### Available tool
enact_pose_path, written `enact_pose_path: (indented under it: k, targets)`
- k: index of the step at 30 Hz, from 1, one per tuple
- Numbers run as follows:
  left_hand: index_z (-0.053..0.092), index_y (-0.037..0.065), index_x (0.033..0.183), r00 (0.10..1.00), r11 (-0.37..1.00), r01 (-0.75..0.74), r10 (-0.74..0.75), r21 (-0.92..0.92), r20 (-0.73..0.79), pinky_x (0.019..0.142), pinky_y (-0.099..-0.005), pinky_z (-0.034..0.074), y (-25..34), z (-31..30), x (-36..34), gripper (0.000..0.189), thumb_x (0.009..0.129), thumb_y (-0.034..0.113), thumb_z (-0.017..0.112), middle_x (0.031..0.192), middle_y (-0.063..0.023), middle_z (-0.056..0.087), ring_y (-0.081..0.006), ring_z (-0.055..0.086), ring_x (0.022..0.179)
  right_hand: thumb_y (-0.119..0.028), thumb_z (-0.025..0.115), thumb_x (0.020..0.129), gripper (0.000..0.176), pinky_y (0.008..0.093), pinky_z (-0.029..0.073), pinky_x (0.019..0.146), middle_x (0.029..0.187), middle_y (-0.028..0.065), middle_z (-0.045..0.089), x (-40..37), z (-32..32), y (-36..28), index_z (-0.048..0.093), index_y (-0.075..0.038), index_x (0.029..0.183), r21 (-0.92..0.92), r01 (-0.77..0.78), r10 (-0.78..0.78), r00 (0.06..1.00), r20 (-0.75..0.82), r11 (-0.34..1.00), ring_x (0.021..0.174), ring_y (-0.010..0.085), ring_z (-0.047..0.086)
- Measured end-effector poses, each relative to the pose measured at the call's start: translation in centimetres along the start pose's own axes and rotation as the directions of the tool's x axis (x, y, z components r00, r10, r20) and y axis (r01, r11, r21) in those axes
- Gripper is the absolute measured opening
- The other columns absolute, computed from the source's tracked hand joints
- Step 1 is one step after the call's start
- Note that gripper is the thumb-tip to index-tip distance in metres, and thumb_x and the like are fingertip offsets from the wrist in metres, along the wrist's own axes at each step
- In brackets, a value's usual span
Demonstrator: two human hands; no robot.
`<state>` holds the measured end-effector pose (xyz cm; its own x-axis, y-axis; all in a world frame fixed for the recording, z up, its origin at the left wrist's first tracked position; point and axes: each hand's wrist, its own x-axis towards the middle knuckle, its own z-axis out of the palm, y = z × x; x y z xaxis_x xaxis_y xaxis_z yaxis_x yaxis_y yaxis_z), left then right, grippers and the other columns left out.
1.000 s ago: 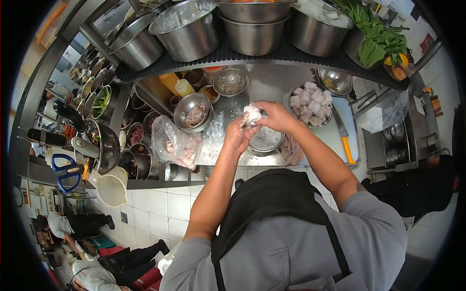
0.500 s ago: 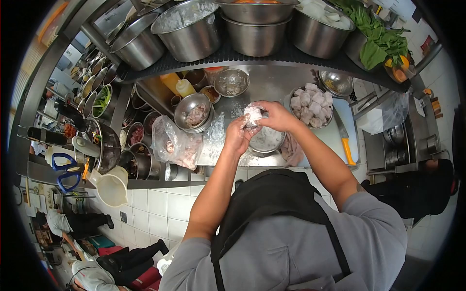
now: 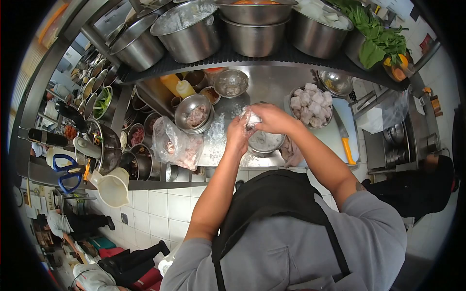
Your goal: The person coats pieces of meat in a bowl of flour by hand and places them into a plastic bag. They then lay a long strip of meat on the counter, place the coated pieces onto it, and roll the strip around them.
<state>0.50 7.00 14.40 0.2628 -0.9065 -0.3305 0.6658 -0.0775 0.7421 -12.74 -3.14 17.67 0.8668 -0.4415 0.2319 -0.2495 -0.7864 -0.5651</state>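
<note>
Between my two hands is a white, flour-coated piece [image 3: 252,121], mostly covered by the fingers. My left hand [image 3: 238,133] cups it from the left, and my right hand [image 3: 266,118] wraps over it from the right. Just below them stands a metal bowl of white powder [image 3: 266,141]. To the right, a bowl holds several white-coated cubes [image 3: 311,104]. On the left are a metal bowl with raw meat [image 3: 196,116] and a clear plastic bag of meat [image 3: 175,143].
A knife with an orange handle [image 3: 348,150] lies on a pale cutting board [image 3: 345,121]. Metal pots stand on the shelf [image 3: 264,62] above. Blue-handled scissors [image 3: 66,170] hang at left. Other people [image 3: 412,189] stand at the right edge and lower left.
My hands have closed further around the white piece, and my right hand has shifted slightly left, so less of the piece shows.
</note>
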Motion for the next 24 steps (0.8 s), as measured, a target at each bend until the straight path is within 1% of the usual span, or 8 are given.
enact_pose_path:
  k: [5,10,14,17,20,22,23,24]
  targets:
    - [0.055,0.005,0.124,0.972,0.969,0.000,0.059,-0.248,0.228,0.080,-0.0355,0.055,-1.5,-2.6,1.7,0.029,0.102,0.023,0.052,0.114,-0.0091,0.065,-0.0202,0.064,0.101,-0.016,0.070,0.072,0.063,0.0438,0.050,0.093,0.116,0.0231,0.065,-0.6,0.5,0.1,0.054,-0.001,0.131,0.235,-0.012,0.042,0.992,-0.122,0.972,0.107,0.0395,0.062]
    - [0.056,0.005,0.125,0.972,0.969,0.038,0.021,-0.246,0.233,0.082,-0.0362,0.055,-1.2,-1.8,0.7,0.033,0.102,0.030,0.053,0.118,-0.0079,0.064,-0.0200,0.064,0.102,-0.015,0.070,0.071,0.063,0.0429,0.050,0.094,0.117,0.0222,0.064,0.0,-0.4,0.2,0.054,-0.002,0.131,0.050,0.006,-0.005,1.000,-0.017,0.999,0.108,0.0393,0.062]
    - [0.056,0.006,0.125,0.974,0.943,0.018,0.058,-0.332,0.219,0.082,-0.0362,0.055,-1.2,-1.1,0.5,0.035,0.103,0.033,0.052,0.118,-0.0075,0.064,-0.0187,0.064,0.102,-0.014,0.071,0.071,0.061,0.0450,0.050,0.092,0.116,0.0227,0.064,-0.2,-0.9,-1.0,0.055,-0.002,0.128,0.266,0.007,0.018,0.996,-0.091,0.964,0.108,0.0402,0.061]
    - [0.056,0.005,0.125,0.979,0.981,0.043,-0.003,-0.191,0.204,0.083,-0.0353,0.054,-0.5,-0.6,0.0,0.034,0.102,0.030,0.054,0.119,-0.0082,0.064,-0.0182,0.064,0.102,-0.012,0.072,0.070,0.061,0.0447,0.049,0.094,0.119,0.0226,0.063,-0.3,-0.5,-0.3,0.055,-0.002,0.128,0.166,-0.054,0.063,0.997,-0.046,0.985,0.111,0.0401,0.060]
    - [0.055,0.004,0.126,0.998,0.987,-0.052,0.055,0.153,-0.014,0.085,-0.0352,0.054,-0.7,-0.8,0.0,0.034,0.102,0.027,0.055,0.120,-0.0098,0.063,-0.0189,0.064,0.104,-0.009,0.071,0.070,0.062,0.0435,0.048,0.096,0.124,0.0218,0.061,0.1,-1.1,0.1,0.054,-0.003,0.129,-0.069,-0.056,0.059,0.997,0.045,0.996,0.115,0.0394,0.058]
    - [0.055,0.004,0.126,0.996,0.967,-0.078,0.066,0.242,0.059,0.086,-0.0359,0.053,-1.4,-0.8,0.5,0.033,0.101,0.025,0.055,0.120,-0.0105,0.063,-0.0192,0.063,0.105,-0.006,0.070,0.072,0.063,0.0419,0.048,0.098,0.127,0.0213,0.060,0.0,-1.3,-0.7,0.053,-0.003,0.132,-0.109,-0.063,0.074,0.993,0.092,0.992,0.118,0.0389,0.057]
    - [0.055,0.004,0.126,0.993,0.954,-0.096,0.071,0.283,0.094,0.087,-0.0363,0.053,-1.7,-0.9,0.7,0.033,0.101,0.024,0.056,0.120,-0.0108,0.063,-0.0193,0.063,0.105,-0.004,0.068,0.073,0.062,0.0402,0.047,0.099,0.128,0.0201,0.059,-0.2,-1.1,-0.8,0.052,-0.002,0.133,0.002,-0.092,0.092,0.993,0.071,0.996,0.119,0.0352,0.057]
    - [0.055,0.004,0.126,0.990,0.982,-0.085,0.065,0.167,0.122,0.088,-0.0365,0.053,-1.6,-1.0,0.7,0.032,0.101,0.024,0.056,0.119,-0.0100,0.064,-0.0191,0.063,0.105,-0.002,0.067,0.075,0.062,0.0385,0.047,0.099,0.130,0.0190,0.059,-0.5,-1.1,-0.6,0.051,0.000,0.135,0.112,-0.115,0.109,0.993,0.053,0.987,0.120,0.0316,0.057]
